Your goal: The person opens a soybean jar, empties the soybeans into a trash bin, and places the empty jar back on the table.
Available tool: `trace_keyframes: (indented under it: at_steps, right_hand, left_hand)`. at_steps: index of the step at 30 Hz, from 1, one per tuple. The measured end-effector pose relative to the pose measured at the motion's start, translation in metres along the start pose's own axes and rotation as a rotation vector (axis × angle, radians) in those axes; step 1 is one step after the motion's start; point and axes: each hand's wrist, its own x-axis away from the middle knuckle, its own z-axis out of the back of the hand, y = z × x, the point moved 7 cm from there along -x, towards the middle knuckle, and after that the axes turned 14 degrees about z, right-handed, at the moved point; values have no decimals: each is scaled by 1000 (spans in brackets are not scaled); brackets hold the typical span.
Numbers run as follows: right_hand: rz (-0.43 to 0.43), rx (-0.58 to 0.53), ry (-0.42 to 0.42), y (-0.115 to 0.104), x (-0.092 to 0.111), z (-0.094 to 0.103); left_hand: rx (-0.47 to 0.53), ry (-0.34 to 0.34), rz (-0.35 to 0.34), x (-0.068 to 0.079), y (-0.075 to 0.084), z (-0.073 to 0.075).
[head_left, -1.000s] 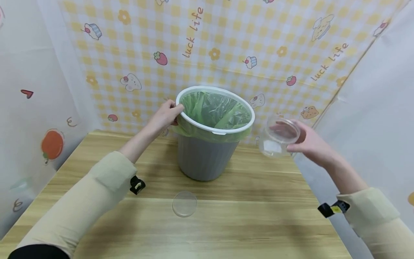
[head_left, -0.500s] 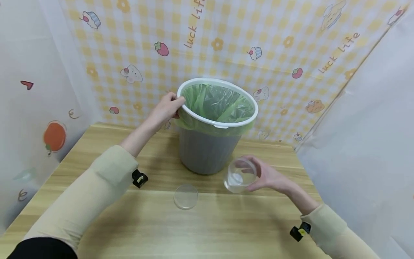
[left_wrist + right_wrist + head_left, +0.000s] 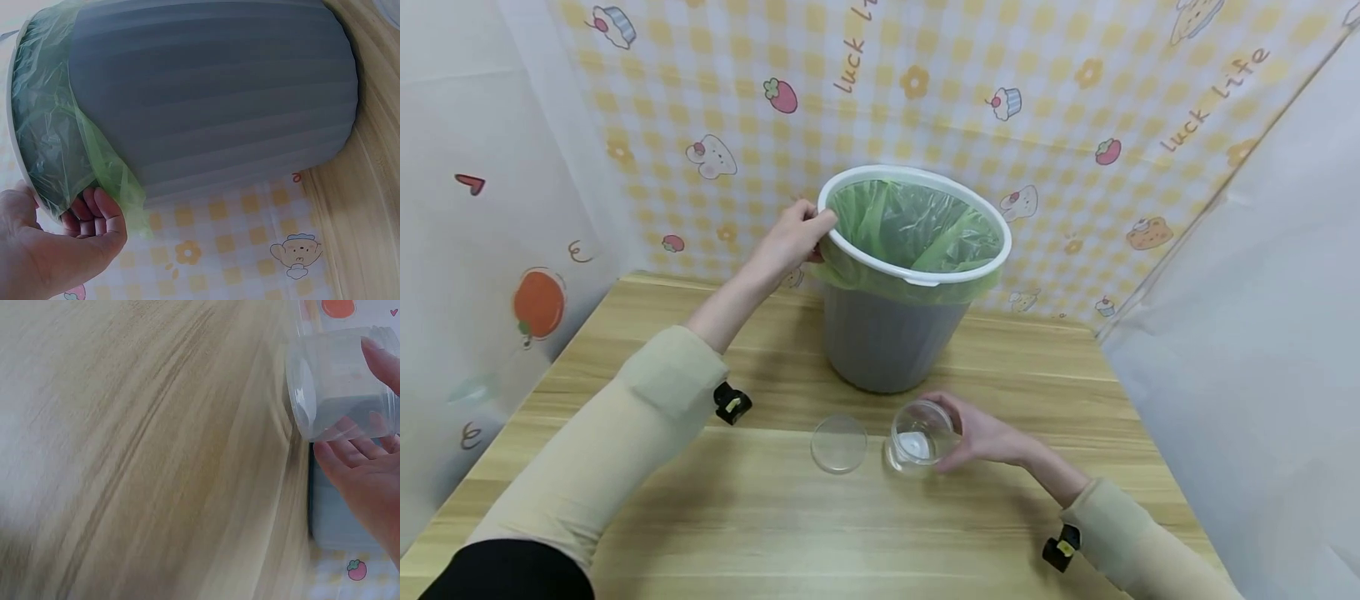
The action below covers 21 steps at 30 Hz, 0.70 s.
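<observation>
My left hand (image 3: 797, 236) grips the white rim (image 3: 925, 275) of a grey trash can (image 3: 891, 333), fingers curled under the edge against the green bag (image 3: 103, 150) that lines it. The can stands tilted a little on the table. In front of it, my right hand (image 3: 977, 432) holds a clear plastic jar (image 3: 917, 442) by its side. In the right wrist view the thumb and fingers wrap the jar (image 3: 337, 381), whose base is right at the tabletop. Its top is uncovered, and a white patch shows at the bottom. A clear round lid (image 3: 838, 444) lies flat just left of the jar.
The wooden table (image 3: 820, 533) carries all of these. A yellow checked cloth (image 3: 700, 92) hangs close behind the trash can. White sheets hang at the left (image 3: 467, 250) and right (image 3: 1247, 275) sides.
My right hand has brought the jar from the right of the trash can, down and left, to the table beside the lid. The left hand keeps its grip on the rim.
</observation>
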Motion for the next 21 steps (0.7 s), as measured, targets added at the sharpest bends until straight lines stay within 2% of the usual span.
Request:
trace_keyframes:
  at_steps: [6,15,18,21]
  right_hand:
    - [5,0,-8,3,-1,-8]
    - [17,-63,-14,6,-3,-17]
    - [36,-40,-38,9,-3,-14]
    - [48,3,-48,10,-2,0]
  left_hand:
    - [7,-1,2,2,-2,1]
    - [18,2,-1,3,-2,2]
    - [28,15,-20,4,-3,5]
    - [23,39,-51,7,-7,9]
